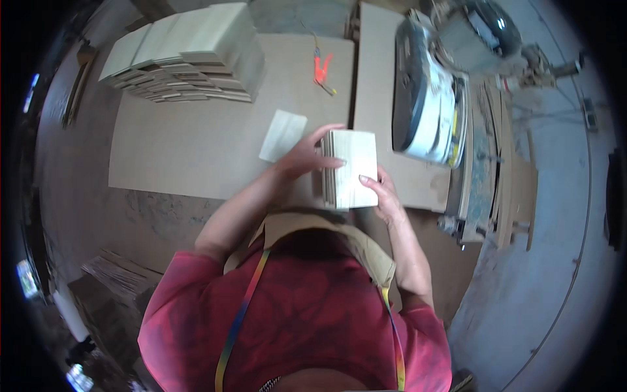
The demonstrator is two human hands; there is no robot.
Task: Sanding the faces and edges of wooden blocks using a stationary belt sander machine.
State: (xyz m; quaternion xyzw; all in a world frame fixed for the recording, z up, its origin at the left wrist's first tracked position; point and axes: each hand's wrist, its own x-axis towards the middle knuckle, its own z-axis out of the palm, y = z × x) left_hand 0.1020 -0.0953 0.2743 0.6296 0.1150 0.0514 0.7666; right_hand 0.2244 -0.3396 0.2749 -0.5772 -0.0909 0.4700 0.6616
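"What are the hands doing?"

"Both are gripping. The left hand clasps a bundle of pale boards from its left side, thumb laid on the upper face. The right hand grips the opposite side, low down, and its thumb presses the same face."

"And where is the bundle, exactly?"

"At the near edge of the surface, around where a dark gap splits it into a left and a right section. Several layers show along the bundle's left side. I can't tell whether its underside touches anything."

"Anything lying close by?"

"A single pale board lies flat and slightly askew on the left section, just beyond the left forearm. Farther off, toward the far edge and near the gap, there's an orange tool with a yellowish tip; its kind is hard to make out."

"What fills the far left corner?"

"A tall stack of similar boards, its layers somewhat uneven."

"And on the other side?"

"A machine with a dark and whitish casing stands along the right edge. The person, in a red shirt and tan apron, faces the near edge."
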